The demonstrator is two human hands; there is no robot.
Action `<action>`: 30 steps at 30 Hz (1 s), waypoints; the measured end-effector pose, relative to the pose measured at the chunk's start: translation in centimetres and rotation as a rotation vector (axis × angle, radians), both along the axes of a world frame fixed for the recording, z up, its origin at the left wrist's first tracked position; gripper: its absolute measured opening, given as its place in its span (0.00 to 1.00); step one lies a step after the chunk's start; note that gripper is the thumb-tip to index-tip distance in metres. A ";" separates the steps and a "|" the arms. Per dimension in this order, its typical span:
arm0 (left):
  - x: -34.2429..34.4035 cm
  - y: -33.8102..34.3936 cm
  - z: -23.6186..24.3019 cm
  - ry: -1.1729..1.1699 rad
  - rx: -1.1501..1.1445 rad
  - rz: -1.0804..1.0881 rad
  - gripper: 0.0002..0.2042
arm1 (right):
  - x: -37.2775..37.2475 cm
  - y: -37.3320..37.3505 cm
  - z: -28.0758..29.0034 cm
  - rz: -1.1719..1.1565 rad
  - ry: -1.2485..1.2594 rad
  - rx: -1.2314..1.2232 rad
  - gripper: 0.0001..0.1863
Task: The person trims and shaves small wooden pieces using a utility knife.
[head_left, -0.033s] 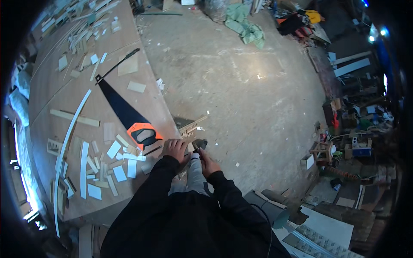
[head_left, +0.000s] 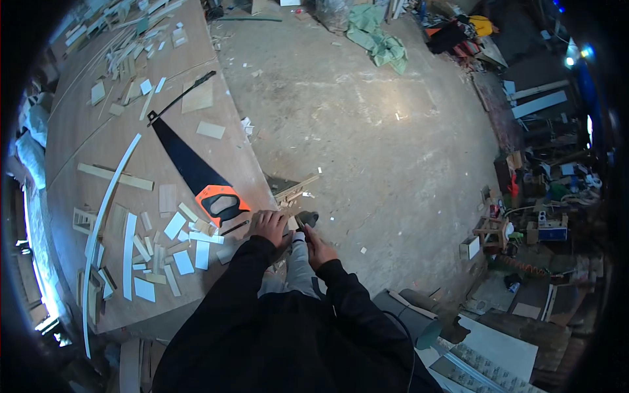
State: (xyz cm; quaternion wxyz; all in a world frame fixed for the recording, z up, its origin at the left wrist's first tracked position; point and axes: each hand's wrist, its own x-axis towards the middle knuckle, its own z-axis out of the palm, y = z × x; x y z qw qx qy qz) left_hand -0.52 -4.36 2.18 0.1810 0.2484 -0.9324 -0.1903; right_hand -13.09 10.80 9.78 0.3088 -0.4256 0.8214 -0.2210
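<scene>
Small pale wood piece (head_left: pixel 293 223) between the 2 hands, just beside the right-hand edge of the table (head_left: pixel 229 150). Left hand (head_left: pixel 268 226) close against its left side, fingers bent; right hand (head_left: pixel 320 249) near on the other side, fingers curled by a slim dark object (head_left: pixel 301 223). Hands near each other, but with a gap between; impossible to tell how firmly clamped, or on what, with the fingertips too small and partly hidden.

Probably light, stiff and dry rather than slippery, with edges apt to chip or splinter under a hard squeeze. Best taken by opposite outer sides, fingertips clear of the slim dark object.

Compared with the earlier frame, very little changed: same posture of the hands, same place for the wood piece. Saw (head_left: pixel 193 164) and loose offcuts (head_left: pixel 184 262) only slightly farther right in view, probably from a small head movement.
</scene>
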 end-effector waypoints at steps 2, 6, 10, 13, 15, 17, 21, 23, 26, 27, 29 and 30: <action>-0.3 1.2 -1.2 -0.044 0.016 0.009 0.24 | -0.2 1.2 -2.6 0.022 0.011 -0.029 0.33; 1.2 4.8 -1.0 -0.099 0.061 0.027 0.26 | 0.8 3.7 -1.5 0.043 -0.056 0.144 0.32; 0.2 1.5 -1.8 -0.057 0.019 0.035 0.25 | 0.3 0.5 -2.0 0.064 -0.043 0.164 0.33; 0.2 1.7 -1.9 -0.041 0.043 0.028 0.24 | 0.4 1.0 -2.7 0.076 -0.048 0.142 0.33; 0.1 1.7 -1.7 -0.042 0.050 0.017 0.23 | 0.3 1.3 -3.1 0.076 -0.056 0.135 0.33; 0.1 1.7 -1.5 -0.013 0.094 0.019 0.22 | 0.1 1.4 -3.2 0.064 -0.087 0.112 0.33; 0.4 1.5 -2.3 0.006 0.125 0.003 0.22 | 0.2 1.1 -3.1 0.084 -0.069 0.161 0.34; 0.5 1.5 -2.7 0.005 0.143 0.008 0.21 | 0.5 0.7 -2.6 0.091 -0.043 0.182 0.34; -0.1 1.6 -2.5 0.010 0.091 -0.005 0.20 | 0.4 0.7 -2.5 0.087 0.029 0.252 0.34; 0.1 1.7 -3.1 0.008 0.091 -0.004 0.20 | 0.7 0.3 -2.1 0.088 0.027 0.252 0.34; 0.3 1.5 -4.3 0.031 0.098 0.013 0.20 | 1.2 -0.6 -1.4 0.139 0.114 0.401 0.35; 0.5 1.4 -5.5 0.028 0.099 0.016 0.20 | 1.5 -1.2 -1.1 0.142 0.111 0.401 0.35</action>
